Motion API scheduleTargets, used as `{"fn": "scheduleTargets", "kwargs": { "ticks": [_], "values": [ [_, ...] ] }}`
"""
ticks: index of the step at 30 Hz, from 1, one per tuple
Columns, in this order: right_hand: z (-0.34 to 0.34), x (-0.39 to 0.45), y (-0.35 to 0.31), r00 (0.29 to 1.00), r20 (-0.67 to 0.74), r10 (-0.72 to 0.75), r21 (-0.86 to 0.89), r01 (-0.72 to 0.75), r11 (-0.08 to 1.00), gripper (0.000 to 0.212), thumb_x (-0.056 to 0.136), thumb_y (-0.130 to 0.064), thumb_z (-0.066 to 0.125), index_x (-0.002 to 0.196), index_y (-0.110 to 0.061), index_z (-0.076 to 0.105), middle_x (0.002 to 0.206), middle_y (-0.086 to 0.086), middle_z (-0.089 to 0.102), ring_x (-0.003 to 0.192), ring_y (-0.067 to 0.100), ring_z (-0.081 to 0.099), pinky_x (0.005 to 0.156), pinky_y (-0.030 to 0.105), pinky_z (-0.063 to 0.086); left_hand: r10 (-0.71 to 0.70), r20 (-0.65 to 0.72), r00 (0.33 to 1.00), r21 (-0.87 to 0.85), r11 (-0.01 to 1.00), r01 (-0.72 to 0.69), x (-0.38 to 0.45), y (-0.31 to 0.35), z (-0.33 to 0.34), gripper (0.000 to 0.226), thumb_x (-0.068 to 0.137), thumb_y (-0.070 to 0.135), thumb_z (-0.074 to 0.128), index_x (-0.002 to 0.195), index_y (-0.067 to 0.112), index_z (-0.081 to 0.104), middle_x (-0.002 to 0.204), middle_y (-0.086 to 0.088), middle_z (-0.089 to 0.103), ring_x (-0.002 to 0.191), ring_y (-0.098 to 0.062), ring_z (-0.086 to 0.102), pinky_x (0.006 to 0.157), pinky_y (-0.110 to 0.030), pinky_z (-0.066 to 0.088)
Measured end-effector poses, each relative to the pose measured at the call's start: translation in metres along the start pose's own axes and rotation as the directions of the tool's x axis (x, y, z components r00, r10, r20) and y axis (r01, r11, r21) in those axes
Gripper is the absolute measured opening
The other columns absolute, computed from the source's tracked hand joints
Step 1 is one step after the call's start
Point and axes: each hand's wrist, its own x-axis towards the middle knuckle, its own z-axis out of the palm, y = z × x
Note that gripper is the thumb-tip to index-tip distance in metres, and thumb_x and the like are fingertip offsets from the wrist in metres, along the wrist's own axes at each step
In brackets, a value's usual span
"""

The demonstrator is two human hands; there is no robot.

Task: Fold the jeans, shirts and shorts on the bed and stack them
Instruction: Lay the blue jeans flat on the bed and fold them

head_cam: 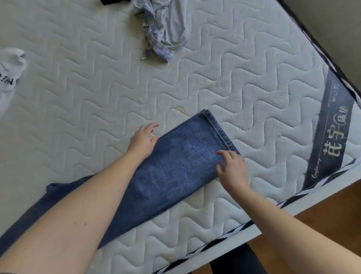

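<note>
Blue jeans (pixel 175 166) lie flat on the white quilted mattress (pixel 88 97), legs stacked one on the other, hems pointing to the upper right. My left hand (pixel 143 139) rests at the far edge of the leg, fingers loosely extended and touching the fabric edge. My right hand (pixel 231 166) lies on the near edge by the hem, fingers spread on the denim. My left forearm covers the upper part of the jeans.
A crumpled light blue striped shirt (pixel 164 29) lies at the top centre. A white garment with black lettering (pixel 9 72) sits at the left edge. A dark cloth (pixel 111 1) peeks in at the top. The mattress edge and wooden floor (pixel 322 215) are at the lower right.
</note>
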Motion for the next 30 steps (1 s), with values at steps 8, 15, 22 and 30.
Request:
{"fn": "scheduleTargets", "kwargs": {
  "ticks": [8, 15, 22, 30],
  "values": [
    [0.069, -0.033, -0.064, 0.94, 0.253, -0.228, -0.127, 0.266, 0.956, 0.043, 0.099, -0.022, 0.05, 0.142, -0.023, 0.048, 0.146, -0.005, 0.048, 0.134, 0.021, 0.038, 0.109, 0.038, 0.03, -0.129, -0.143, 0.981, 0.128, 0.981, 0.147, -0.121, -0.14, -0.008, 0.05, 0.093, 0.02, 0.06, 0.142, 0.02, 0.048, 0.139, -0.008, 0.049, 0.126, -0.029, 0.047, 0.104, -0.044, 0.038],
    [0.131, -0.049, -0.141, 0.897, 0.344, -0.277, -0.119, 0.334, 0.935, 0.051, 0.1, -0.027, 0.049, 0.149, -0.022, 0.037, 0.152, -0.002, 0.04, 0.14, 0.022, 0.031, 0.114, 0.04, 0.026, -0.291, -0.346, 0.892, 0.068, 0.941, 0.333, -0.185, -0.245, -0.022, 0.055, 0.093, 0.024, 0.061, 0.144, 0.011, 0.044, 0.147, -0.012, 0.042, 0.136, -0.031, 0.039, 0.106, -0.048, 0.035],
    [0.198, -0.054, -0.224, 0.841, 0.365, -0.399, -0.123, 0.468, 0.875, 0.05, 0.1, -0.026, 0.049, 0.149, -0.021, 0.037, 0.151, 0.0, 0.041, 0.14, 0.024, 0.03, 0.113, 0.04, 0.025, -0.467, -0.365, 0.805, -0.09, 0.879, 0.469, -0.198, -0.349, -0.05, 0.058, 0.092, 0.031, 0.061, 0.143, 0.015, 0.039, 0.142, -0.011, 0.046, 0.131, -0.033, 0.041, 0.104, -0.047, 0.035],
    [0.261, -0.026, -0.314, 0.811, 0.44, -0.384, -0.223, 0.514, 0.828, 0.047, 0.101, -0.034, 0.047, 0.147, -0.027, 0.038, 0.147, 0.001, 0.046, 0.137, 0.028, 0.035, 0.112, 0.045, 0.025, -0.453, -0.129, 0.882, -0.115, 0.891, 0.44, -0.179, -0.406, -0.068, 0.048, 0.083, 0.052, 0.068, 0.118, 0.02, 0.061, 0.112, -0.009, 0.064, 0.105, -0.034, 0.059, 0.085, -0.042, 0.049]
  ]
}}
